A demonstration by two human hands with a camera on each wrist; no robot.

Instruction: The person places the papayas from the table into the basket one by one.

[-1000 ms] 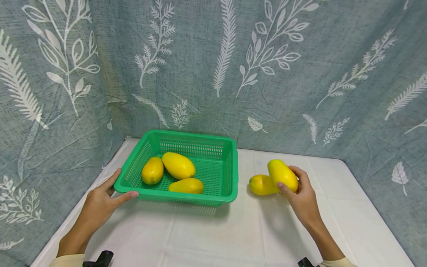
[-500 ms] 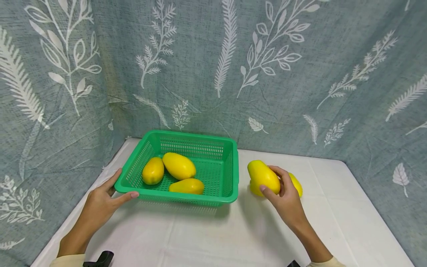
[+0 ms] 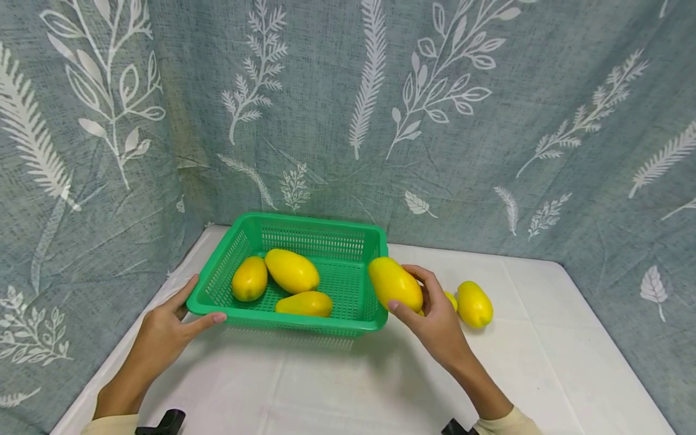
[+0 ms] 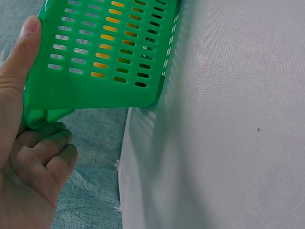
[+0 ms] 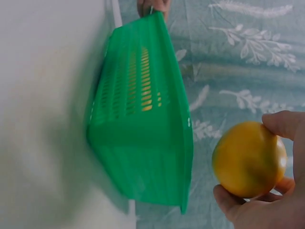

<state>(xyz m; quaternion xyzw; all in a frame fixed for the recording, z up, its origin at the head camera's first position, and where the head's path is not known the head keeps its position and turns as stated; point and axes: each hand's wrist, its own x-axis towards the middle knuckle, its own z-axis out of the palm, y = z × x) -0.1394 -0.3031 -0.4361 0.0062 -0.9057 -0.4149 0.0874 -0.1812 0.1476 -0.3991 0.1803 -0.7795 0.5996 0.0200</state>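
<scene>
Fruit [image 3: 395, 284] at left of your right hand [image 3: 437, 320], clasped between thumb and fingers; your left hand [image 3: 163, 332] grips basket [image 3: 304, 322].

The smooth, oval yellow fruits are six in number. Three, namely the left fruit [image 3: 249, 278], the middle fruit [image 3: 292, 269] and the front fruit [image 3: 304, 304], lie in one rectangular green plastic basket [image 3: 315, 222]. One, the held fruit [image 3: 394, 283], is in the right grip [image 3: 435, 317]. Two, the outer fruit [image 3: 475, 304] and the half-hidden fruit [image 3: 451, 299], are on one white-clothed bench [image 3: 326, 386]. Bare human grips are two, counting the left grip [image 3: 163, 332]. Beige fabric sleeves [image 3: 109, 425] are also two.
</scene>
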